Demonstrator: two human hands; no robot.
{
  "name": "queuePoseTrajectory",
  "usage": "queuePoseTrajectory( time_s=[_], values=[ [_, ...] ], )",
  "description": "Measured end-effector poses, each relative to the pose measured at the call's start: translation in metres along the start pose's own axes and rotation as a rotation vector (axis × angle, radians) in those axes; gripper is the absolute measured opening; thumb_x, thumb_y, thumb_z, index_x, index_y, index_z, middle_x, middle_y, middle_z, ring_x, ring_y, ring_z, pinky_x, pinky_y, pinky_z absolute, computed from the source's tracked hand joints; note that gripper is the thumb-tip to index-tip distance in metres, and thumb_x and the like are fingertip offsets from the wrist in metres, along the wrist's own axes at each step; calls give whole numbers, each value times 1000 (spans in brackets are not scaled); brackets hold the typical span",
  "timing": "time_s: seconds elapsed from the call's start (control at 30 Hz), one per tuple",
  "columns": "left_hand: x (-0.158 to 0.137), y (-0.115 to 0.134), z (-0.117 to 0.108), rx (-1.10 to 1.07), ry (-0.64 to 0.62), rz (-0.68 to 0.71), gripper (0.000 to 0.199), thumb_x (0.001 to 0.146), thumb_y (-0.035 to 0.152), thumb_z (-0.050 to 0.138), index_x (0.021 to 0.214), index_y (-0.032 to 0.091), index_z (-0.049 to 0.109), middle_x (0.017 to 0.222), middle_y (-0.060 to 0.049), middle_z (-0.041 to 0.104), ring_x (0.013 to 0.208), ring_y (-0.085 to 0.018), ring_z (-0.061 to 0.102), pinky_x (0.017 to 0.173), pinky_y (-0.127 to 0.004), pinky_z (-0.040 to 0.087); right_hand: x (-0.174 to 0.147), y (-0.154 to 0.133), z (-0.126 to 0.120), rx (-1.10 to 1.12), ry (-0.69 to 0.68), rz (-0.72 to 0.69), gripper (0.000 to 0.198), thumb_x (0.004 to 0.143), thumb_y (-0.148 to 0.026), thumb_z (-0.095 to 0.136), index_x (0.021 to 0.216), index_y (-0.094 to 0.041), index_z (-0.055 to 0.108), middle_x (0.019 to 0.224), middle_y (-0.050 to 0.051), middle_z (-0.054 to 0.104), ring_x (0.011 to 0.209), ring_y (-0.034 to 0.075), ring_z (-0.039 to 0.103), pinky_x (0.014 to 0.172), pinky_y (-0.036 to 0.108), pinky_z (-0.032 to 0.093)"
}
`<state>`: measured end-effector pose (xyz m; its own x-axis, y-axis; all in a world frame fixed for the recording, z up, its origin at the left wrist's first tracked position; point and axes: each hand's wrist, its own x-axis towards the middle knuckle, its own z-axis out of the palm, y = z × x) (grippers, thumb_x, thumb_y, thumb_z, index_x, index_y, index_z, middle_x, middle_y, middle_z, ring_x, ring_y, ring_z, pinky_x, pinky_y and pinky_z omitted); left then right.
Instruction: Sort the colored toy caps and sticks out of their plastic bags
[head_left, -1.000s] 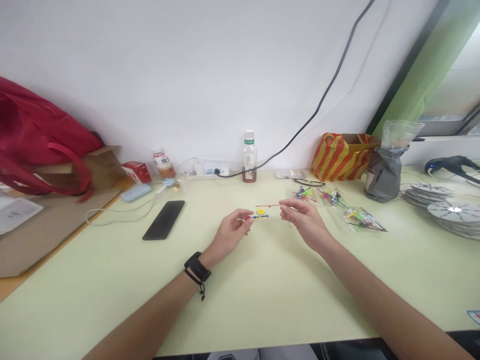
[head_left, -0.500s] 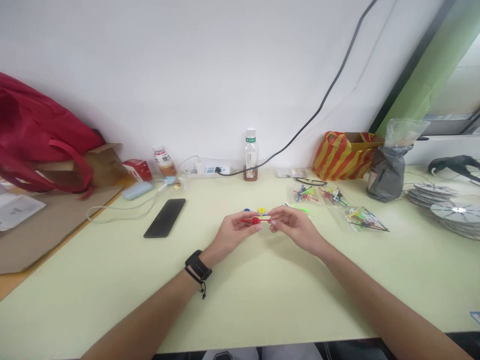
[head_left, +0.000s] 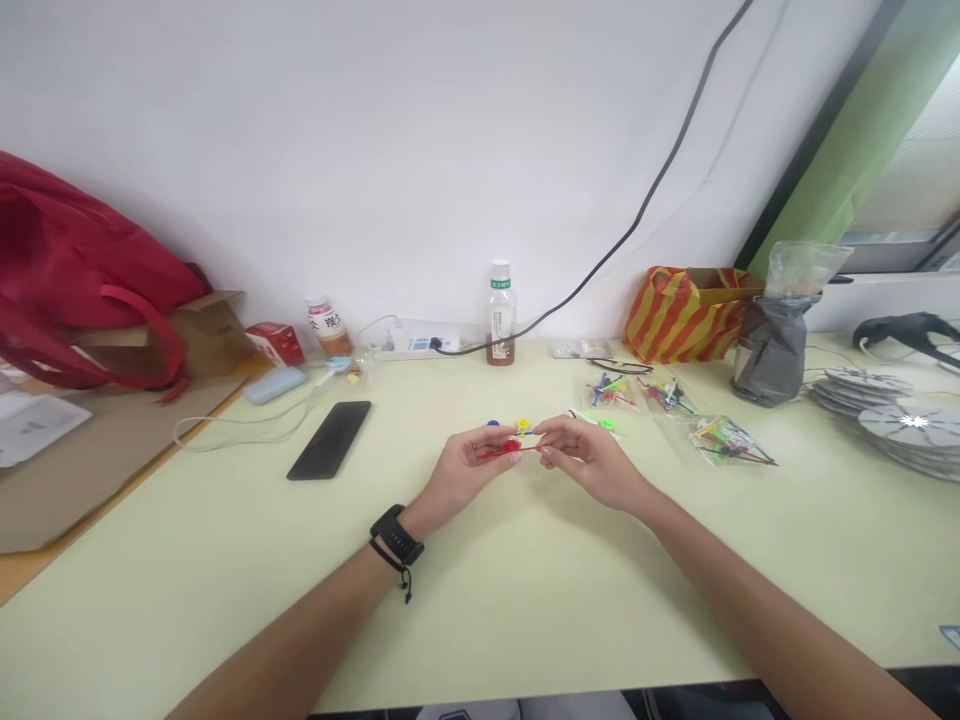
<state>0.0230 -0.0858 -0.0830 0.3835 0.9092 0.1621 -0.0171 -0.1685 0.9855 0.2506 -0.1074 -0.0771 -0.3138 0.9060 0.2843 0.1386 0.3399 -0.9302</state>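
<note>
Between my two hands is a small red plastic toy piece (head_left: 512,446), a thin rod with a rounded hub. My left hand (head_left: 469,462) pinches it near the hub, thumb in front and fingers behind. The rod's right end sits between the thumb and fingers of my right hand (head_left: 585,458). Just beyond my fingertips, a yellow plastic piece (head_left: 523,425) and a blue piece (head_left: 493,423) lie on the table, partly hidden by my hands. A bright green piece (head_left: 606,426) is behind my right hand.
Bags of coloured plastic parts (head_left: 731,440) lie at right, near stacked discs (head_left: 907,430). A black phone (head_left: 330,440) is at left. A drink bottle (head_left: 501,315) and power strip (head_left: 420,340) stand by the wall. A striped bag (head_left: 679,315) is at back right.
The red piece has tilted slightly, its hub now turned a little more upward. Both hands keep their hold in nearly the same place.
</note>
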Motion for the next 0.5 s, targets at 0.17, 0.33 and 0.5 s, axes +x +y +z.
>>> queuePoseTrajectory(
  time_s=[0.17,0.33,0.5],
  values=[
    [-1,0,1,-34,-15,26,44,80,35,85,119,17,73,116,-12,75,110,-27,70,102,-43,56,1,8,0,-121,-11,-52,27,95,-37,61,117,-23,65,97,7,73,88,22,71,81,39,59],
    [-1,-2,-1,-35,-24,30,44,80,33,85,119,17,73,116,-12,75,112,-27,70,103,-42,56,1,9,-1,-176,-14,-66,25,96,-36,59,116,-24,66,97,7,73,87,22,70,80,38,58],
    [-1,-6,-4,-30,-35,44,39,79,33,85,113,17,76,118,-12,75,112,-27,70,103,-42,56,1,2,-1,-191,-15,-39,21,96,-39,59,101,-21,70,86,5,70,77,19,64,70,34,54]
  ],
)
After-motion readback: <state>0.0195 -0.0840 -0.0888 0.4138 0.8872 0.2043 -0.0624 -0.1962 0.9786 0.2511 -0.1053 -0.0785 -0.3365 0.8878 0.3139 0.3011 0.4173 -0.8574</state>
